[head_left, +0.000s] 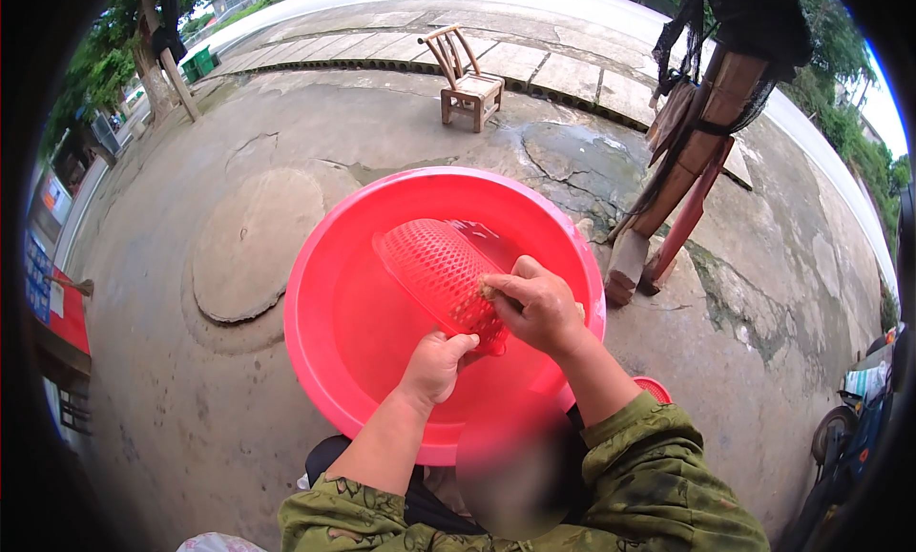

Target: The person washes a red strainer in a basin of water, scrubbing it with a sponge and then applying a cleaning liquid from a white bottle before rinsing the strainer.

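A large red plastic basin [343,402] stands before me, with some water in it. Over it a red perforated plastic basket [436,258] is held tilted, its rim towards the lower left and its outside facing up. My left hand [436,366] grips the basket's rim at its near end, thumb on top. My right hand [540,309] pinches a small tan scrubbing pad [488,289] against the basket's perforated outside. Part of the pad is hidden under the fingers, and the inside of the basket cannot be seen.
A small wooden chair [472,87] stands beyond the basin. At the right, a thick bamboo post [715,122] rests by blocks. Another red perforated item [653,389] lies beside my right forearm. A round concrete cover [257,244] is at the left, and a wheeled vehicle [834,430] at the far right.
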{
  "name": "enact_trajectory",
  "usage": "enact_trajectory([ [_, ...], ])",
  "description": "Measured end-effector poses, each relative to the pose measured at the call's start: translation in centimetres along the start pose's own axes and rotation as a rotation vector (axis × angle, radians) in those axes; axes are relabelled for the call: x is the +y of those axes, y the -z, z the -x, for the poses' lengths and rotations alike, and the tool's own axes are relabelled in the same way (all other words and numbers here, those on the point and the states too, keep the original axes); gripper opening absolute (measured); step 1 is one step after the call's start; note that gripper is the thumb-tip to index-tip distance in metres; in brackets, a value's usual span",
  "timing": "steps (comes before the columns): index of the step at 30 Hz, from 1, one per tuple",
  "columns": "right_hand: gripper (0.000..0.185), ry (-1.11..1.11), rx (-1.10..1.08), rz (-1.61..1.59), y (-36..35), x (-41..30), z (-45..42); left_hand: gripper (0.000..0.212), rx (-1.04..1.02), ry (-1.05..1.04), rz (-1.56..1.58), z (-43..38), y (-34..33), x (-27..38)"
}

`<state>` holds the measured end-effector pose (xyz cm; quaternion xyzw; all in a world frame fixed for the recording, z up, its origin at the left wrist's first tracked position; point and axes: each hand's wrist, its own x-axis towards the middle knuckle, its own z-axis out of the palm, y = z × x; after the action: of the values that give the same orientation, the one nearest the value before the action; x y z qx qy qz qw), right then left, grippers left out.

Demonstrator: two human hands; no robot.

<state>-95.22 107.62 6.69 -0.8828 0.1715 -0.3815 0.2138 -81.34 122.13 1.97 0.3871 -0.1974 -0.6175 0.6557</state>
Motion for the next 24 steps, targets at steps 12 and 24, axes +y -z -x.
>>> enact_trajectory([
  [12,0.029,0.031,-0.129,-0.011,1.1,-1.9,-0.4,0.032,-0.019,-0.008,-0.032,0.1,-0.5,0.2],
  [24,0.029,0.105,-0.179,-0.067,0.3,-2.5,-0.1,0.036,-0.015,0.004,-0.086,-0.3,0.6,-0.6],
])
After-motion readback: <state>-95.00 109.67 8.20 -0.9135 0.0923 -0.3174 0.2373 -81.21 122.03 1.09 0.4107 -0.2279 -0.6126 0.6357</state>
